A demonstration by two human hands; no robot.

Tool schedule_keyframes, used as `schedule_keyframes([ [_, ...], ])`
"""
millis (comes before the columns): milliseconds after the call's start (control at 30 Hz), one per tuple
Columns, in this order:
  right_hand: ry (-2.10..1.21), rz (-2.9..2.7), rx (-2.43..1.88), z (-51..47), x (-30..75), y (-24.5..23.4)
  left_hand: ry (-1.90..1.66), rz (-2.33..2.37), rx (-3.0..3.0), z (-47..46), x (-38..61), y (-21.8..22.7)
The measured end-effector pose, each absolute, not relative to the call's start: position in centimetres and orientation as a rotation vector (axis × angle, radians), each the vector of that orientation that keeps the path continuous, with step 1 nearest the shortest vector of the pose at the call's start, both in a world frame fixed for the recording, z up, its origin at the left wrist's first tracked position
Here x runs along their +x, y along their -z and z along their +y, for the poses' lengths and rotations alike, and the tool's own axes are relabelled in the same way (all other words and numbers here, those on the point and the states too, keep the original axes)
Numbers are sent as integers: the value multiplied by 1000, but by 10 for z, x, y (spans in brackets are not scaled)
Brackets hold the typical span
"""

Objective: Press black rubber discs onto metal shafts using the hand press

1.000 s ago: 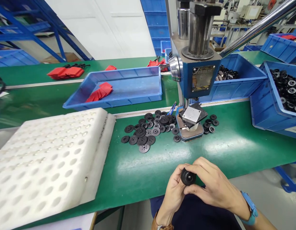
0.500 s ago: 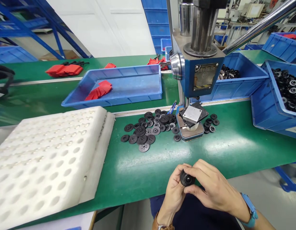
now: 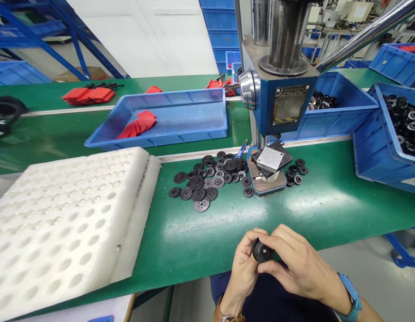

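Note:
Between my two hands, at the table's front edge, is a round black part (image 3: 262, 251) with stepped rings and a small bright centre facing up at me. My left hand (image 3: 246, 258) is closed around it from the left and behind. The thumb and fingers of my right hand (image 3: 291, 261) pinch its right side. What lies under the part is hidden by my fingers. Beyond my hands, a pile of black and grey discs (image 3: 202, 194) lies on the green table (image 3: 194, 241), and a press (image 3: 281, 98) stands with a metal plate (image 3: 269, 159) on its base.
A thick white foam tray (image 3: 69, 210) with rows of round holes covers the left. Behind it sits a shallow blue bin (image 3: 180, 118) with red pieces (image 3: 139, 124). Small black rings (image 3: 295, 171) lie right of the press; a blue crate (image 3: 378, 152) of black parts stands far right.
The round part has tilted very slightly in my fingers, and its bright centre shows a little more clearly. Both hands stay in almost the same place and grip.

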State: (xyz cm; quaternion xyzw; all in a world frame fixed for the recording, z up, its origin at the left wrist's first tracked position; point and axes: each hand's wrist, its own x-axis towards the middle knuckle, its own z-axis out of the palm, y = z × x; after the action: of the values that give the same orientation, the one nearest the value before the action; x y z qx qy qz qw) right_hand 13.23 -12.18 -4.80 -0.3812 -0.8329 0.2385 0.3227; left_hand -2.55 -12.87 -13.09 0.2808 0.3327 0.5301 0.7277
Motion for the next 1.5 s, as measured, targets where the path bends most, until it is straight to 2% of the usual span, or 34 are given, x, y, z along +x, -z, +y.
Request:
schedule_keyframes([
  [700,-579,-2173,-995,-123,132,50,-1200,756,743,-129,-29,129],
  [1133,-1185,-1881,-1083,-123,160,66,-1206,1163,1599,-135,-48,84],
  [1500,-1114,-2071,-1110,-124,164,76,-1227,1202,1688,-141,-43,79],
])
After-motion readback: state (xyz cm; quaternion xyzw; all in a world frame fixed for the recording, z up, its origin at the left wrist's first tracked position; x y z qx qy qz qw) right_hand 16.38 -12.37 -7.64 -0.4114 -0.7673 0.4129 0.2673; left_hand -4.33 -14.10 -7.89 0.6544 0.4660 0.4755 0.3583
